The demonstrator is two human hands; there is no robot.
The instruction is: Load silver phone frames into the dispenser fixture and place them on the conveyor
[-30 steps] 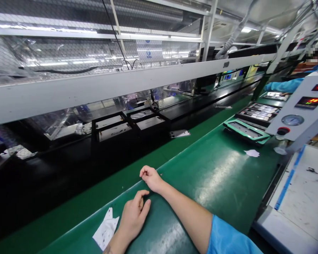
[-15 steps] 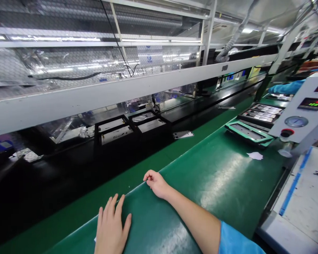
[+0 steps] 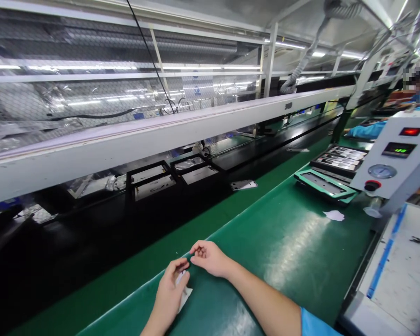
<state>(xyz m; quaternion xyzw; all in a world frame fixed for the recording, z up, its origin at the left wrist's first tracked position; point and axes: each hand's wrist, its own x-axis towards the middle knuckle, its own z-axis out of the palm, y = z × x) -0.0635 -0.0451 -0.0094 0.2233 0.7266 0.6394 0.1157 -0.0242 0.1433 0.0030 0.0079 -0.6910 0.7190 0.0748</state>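
1. The green bench (image 3: pixel 287 242) ran away from us to the right, with a black conveyor (image 3: pixel 91 242) alongside it under a long white rail (image 3: pixel 161 135).
2. A white control box (image 3: pixel 395 158) with lit displays, a gauge and a red button stood at the right. Behind it a co-worker's blue sleeve (image 3: pixel 362 130) reached onto the far bench.
3. Black trays (image 3: pixel 175 170) sat on the conveyor, and a small metal plate (image 3: pixel 244 185) lay near its green edge.
4. A green-framed fixture (image 3: pixel 324 183) rested on the bench, with a dark tray of flat parts (image 3: pixel 343 156) just behind it.
5. Our left hand (image 3: pixel 171 291) lay at the near edge of the bench, fingers curled and pinched on a white slip (image 3: pixel 182 291). The slip sat partly under the palm, touching the bench.
6. Our right hand (image 3: pixel 210 257) hovered just beside it, loosely curled, thumb and forefinger nearly closed near the slip's top. We could not tell whether they gripped anything.
7. A smaller white scrap (image 3: pixel 334 215) lay well apart, near the control box.
8. We judged the step in hand to be working at the slip, perhaps peeling or separating it. The next move seemed to call for a fine pinch from the right fingertips while the left kept the slip steady.
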